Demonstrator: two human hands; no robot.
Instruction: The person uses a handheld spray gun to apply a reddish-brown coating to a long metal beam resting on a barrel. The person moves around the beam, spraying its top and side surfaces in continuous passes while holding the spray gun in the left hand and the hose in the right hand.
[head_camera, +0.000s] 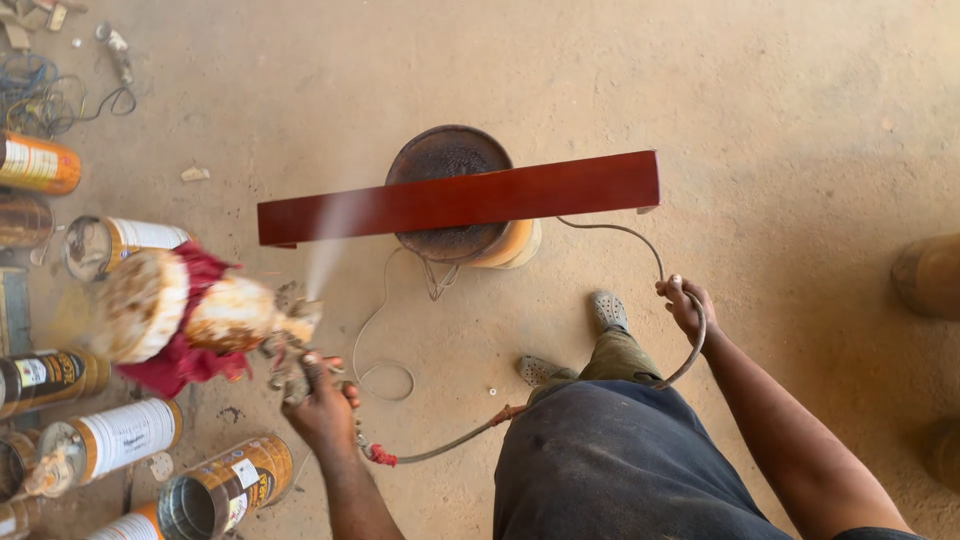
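1. Head view: left hand (325, 405) closed on spray gun (225, 320), its cup wrapped in red cloth; mist hits the red-brown board (460, 198) lying across a drum (450, 160).
2. Right hand (685, 305) clasps the air hose (690, 355).
3. Cans (120, 435) lie on floor, left.

Workshop: dusty concrete floor (800, 120), paint cans (120, 438), spray gun (290, 340), lacquered wooden beam (460, 198).

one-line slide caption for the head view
Left hand sprays a red-brown board with a spray gun; right hand holds the hose.
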